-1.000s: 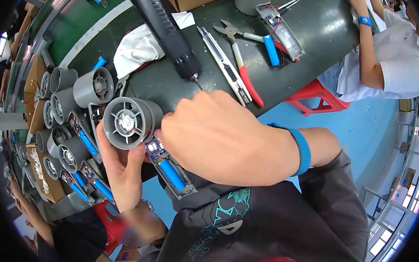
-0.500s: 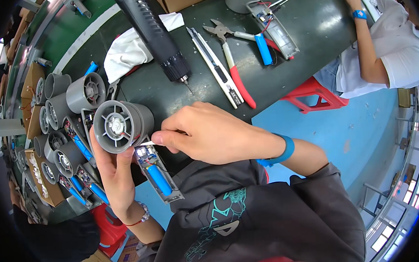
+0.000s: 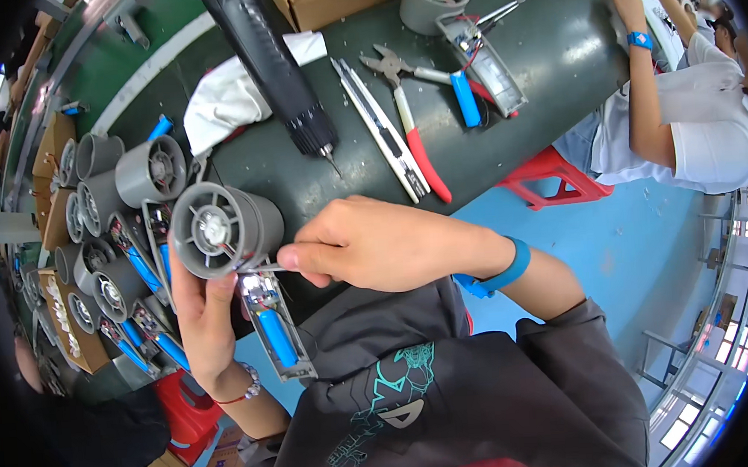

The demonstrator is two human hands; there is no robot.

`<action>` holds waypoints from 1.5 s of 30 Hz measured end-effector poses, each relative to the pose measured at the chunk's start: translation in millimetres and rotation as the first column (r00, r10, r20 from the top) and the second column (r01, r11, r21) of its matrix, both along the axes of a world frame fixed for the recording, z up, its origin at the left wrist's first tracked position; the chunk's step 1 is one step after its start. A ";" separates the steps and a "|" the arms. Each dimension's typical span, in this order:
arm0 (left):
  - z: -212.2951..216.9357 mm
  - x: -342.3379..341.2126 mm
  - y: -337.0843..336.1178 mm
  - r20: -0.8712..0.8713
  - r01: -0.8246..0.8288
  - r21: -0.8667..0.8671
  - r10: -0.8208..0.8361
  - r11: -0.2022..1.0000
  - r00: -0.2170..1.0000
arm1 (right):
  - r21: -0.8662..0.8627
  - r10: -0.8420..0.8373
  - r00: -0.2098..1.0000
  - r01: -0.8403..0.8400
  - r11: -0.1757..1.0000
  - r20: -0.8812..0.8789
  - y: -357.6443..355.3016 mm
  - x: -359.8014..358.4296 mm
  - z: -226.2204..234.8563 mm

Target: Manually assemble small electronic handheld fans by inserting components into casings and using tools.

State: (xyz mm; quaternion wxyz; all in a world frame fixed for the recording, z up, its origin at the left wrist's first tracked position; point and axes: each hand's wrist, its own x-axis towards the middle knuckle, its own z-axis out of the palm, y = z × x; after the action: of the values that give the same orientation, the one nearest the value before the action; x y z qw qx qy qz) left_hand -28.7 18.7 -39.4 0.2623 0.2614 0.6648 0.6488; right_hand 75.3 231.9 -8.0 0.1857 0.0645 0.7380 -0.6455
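My left hand (image 3: 203, 317) is closed around a grey fan unit (image 3: 224, 230), a round plastic housing with a spoked front. From its lower side extends an open grey handle (image 3: 295, 368) holding a small circuit board (image 3: 260, 290) and a blue battery cell (image 3: 277, 338). My right hand (image 3: 362, 243) pinches a thin, pale metal tool (image 3: 269, 268). Its tip reaches the joint between housing and handle, above the board; my left thumb is beside that spot. Most of the tool is hidden in my right fingers, so its kind is unclear.
Beyond my hands lie a black electric screwdriver (image 3: 274, 77), a white cloth (image 3: 225, 101), a utility knife (image 3: 380, 130) and red-handled cutters (image 3: 415, 137). Several grey fan units (image 3: 152, 170) crowd the left. Another opened unit (image 3: 488, 64) lies far right, near a seated person (image 3: 684, 120).
The fan unit has shifted slightly right and its handle hangs more upright. My right hand has dropped a little, and the tool now lies flatter across the joint.
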 end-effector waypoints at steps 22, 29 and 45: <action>19.7 2.3 8.2 0.072 0.067 0.016 -0.067 0.998 0.995 | -0.399 0.264 0.964 -0.227 0.888 0.040 5.1 -6.3 -18.1; 35.4 5.5 2.8 0.188 0.137 -0.004 -0.134 0.991 0.973 | -0.318 0.286 0.956 -0.253 0.914 0.063 2.4 -4.9 -14.9; 54.2 23.1 31.5 -0.223 -0.273 -0.295 0.212 0.916 0.951 | 0.172 -0.435 0.798 0.539 0.825 -0.417 5.3 88.3 18.8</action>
State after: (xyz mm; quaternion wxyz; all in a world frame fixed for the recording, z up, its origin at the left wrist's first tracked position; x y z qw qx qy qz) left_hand -5.6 50.2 14.8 0.1551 0.1897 0.8108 0.5315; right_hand 163.6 237.2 10.8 -0.1376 0.1606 0.8011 -0.5599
